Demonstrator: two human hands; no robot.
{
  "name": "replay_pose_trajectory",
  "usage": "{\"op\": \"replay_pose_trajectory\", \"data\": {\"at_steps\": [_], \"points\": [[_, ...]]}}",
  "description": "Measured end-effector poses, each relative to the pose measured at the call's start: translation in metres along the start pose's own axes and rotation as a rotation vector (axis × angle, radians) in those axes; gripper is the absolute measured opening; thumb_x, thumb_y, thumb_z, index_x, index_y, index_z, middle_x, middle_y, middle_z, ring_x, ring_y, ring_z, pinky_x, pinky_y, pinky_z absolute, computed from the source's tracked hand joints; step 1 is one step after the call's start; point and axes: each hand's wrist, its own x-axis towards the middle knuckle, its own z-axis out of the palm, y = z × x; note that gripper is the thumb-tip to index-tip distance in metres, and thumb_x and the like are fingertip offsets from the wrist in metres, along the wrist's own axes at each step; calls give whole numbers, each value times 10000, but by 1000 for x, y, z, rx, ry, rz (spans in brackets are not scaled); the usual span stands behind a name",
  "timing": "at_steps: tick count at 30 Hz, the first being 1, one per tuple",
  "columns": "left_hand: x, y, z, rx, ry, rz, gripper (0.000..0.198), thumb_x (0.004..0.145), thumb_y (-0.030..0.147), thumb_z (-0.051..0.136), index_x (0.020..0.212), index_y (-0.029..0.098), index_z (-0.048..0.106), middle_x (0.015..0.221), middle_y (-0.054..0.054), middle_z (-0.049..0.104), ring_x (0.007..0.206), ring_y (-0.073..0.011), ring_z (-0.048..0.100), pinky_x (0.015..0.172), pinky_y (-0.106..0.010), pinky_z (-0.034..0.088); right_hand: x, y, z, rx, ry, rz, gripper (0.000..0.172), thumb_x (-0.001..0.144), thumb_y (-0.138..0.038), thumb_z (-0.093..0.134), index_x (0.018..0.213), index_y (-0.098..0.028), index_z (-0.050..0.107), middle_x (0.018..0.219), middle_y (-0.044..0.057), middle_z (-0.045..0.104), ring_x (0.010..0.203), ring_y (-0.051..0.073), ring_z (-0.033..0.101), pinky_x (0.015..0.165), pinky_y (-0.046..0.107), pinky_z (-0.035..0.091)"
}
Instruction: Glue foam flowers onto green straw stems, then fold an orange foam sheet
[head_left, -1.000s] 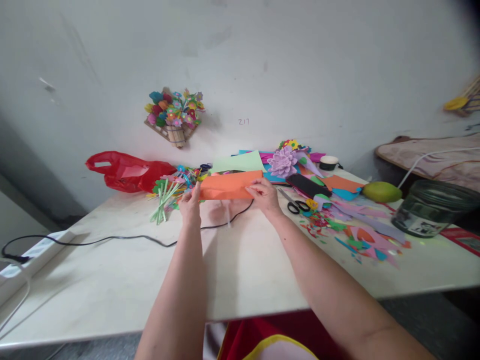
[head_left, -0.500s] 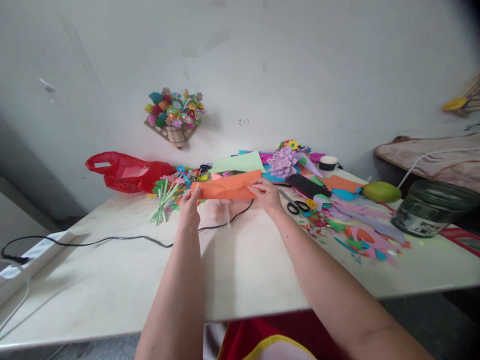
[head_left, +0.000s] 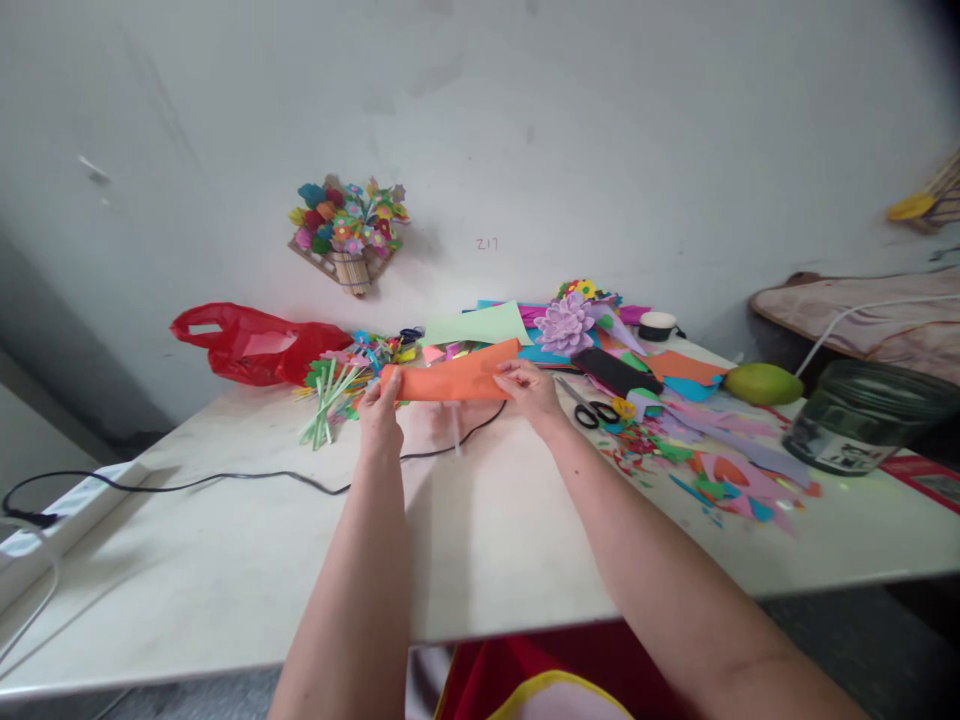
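Note:
An orange sheet (head_left: 450, 376) is stretched between my two hands above the white table. My left hand (head_left: 382, 405) pinches its left end, thumb in front. At the right end, my right hand (head_left: 531, 390) grips it between thumb and fingers. The sheet looks folded or curved lengthwise. Just behind it lies a pale green sheet (head_left: 480, 325). Black-handled scissors (head_left: 592, 412) rest to the right of my right hand. A bunch of pale green sticks (head_left: 326, 405) lies left of my left hand.
A red plastic bag (head_left: 262, 345) sits at the back left. A black cable (head_left: 277, 476) crosses the table (head_left: 225, 580). On the right are coloured scraps (head_left: 739, 480), a black case (head_left: 616, 371), a purple flower (head_left: 565, 324), a green mango (head_left: 763, 383) and a glass jar (head_left: 862, 420).
The orange sheet has changed shape slightly, its middle now curving differently. My left hand has shifted a little to the right. Both hands still hold the sheet.

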Motion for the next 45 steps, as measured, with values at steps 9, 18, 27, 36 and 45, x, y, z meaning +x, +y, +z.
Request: {"op": "replay_pose_trajectory", "data": {"at_steps": [9, 18, 27, 36, 45], "points": [[-22, -12, 30, -263, -132, -345, 417, 664, 457, 708, 964, 194, 588, 968, -75, 626, 770, -153, 637, 758, -301, 496, -9, 2, 21, 160, 144, 104, 217, 639, -386, 682, 577, -181, 648, 831, 40, 625, 817, 169, 581, 777, 307, 452], [-41, -22, 46, -400, -95, -367, 145, 744, 179, 660, 877, 166, 604, 864, -47, 686, 762, -154, 647, 692, -258, 527, -24, 2, 39, 151, 9, 166, 241, 675, -404, 650, 622, -168, 661, 927, 61, 629, 884, 190, 583, 803, 303, 448], [-36, -19, 42, -422, -23, -345, 160, 729, 50, 611, 839, 165, 592, 826, -30, 678, 735, -136, 648, 686, -242, 540, -22, -5, 36, 96, 181, 165, 187, 660, -336, 606, 774, -195, 651, 1249, 87, 470, 1160, 226, 454, 910, 346, 423], [-33, -11, 39, -389, -5, -378, 181, 722, 27, 591, 847, 159, 596, 823, -37, 671, 778, -144, 639, 724, -255, 531, -17, -2, 34, 558, 176, 611, 470, 627, -388, 673, 1031, -189, 539, 984, 70, 632, 824, 196, 620, 664, 324, 515], [-33, -11, 32, -189, -121, -436, 222, 642, 59, 660, 839, 130, 586, 739, -26, 636, 617, -133, 595, 541, -231, 516, -22, -2, 33, 485, 51, 599, 354, 583, -330, 715, 898, -181, 649, 967, 55, 694, 937, 232, 625, 814, 367, 493]]}}
